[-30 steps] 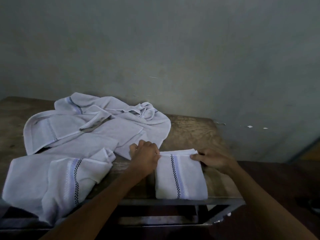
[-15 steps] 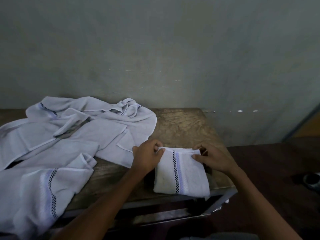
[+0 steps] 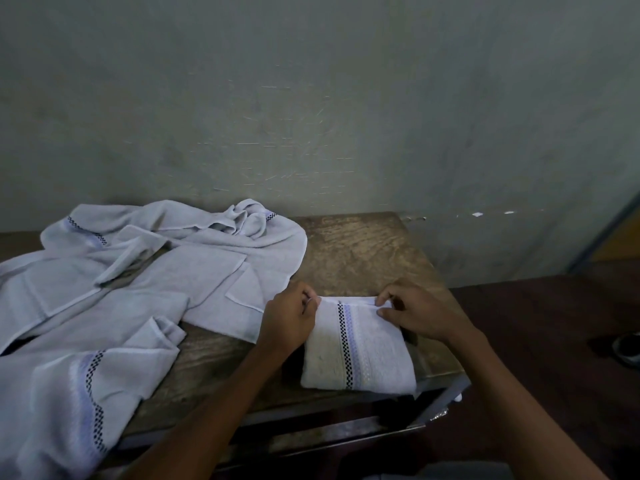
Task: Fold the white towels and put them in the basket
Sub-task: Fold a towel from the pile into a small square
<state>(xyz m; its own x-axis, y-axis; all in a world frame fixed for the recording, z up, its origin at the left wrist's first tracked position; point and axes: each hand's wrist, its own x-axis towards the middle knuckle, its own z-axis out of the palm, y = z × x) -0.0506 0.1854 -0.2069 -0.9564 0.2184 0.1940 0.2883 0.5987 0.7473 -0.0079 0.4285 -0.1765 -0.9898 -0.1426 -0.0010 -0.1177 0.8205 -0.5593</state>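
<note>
One folded towel (image 3: 358, 351), white with a checked blue band, lies at the front right corner of the table (image 3: 349, 247), and you hold its far edge at both corners: your left hand (image 3: 289, 318) has its fingers curled shut on the left corner, your right hand (image 3: 420, 315) pinches the right corner between thumb and fingertips. Several unfolded towels (image 3: 138, 292) lie heaped over the left half of the table, one (image 3: 69, 407) spilling over the front edge. Risk one: the folded towel sits flush with the table's front edge, so a tug toward you could tip it off onto the floor (image 3: 540, 341). Risk two: lifting by the top layer only would probably let the fold fall open, since the layers are loose. Risk three: the draped towel may slide off under its own weight if the heap is disturbed. Not seen: the basket, nowhere in frame, so its direction and reach cannot be judged. Hard to make out: the dim space under the table; a dark round object (image 3: 627, 348) cut off at the right edge; how many layers each hand actually holds.
</note>
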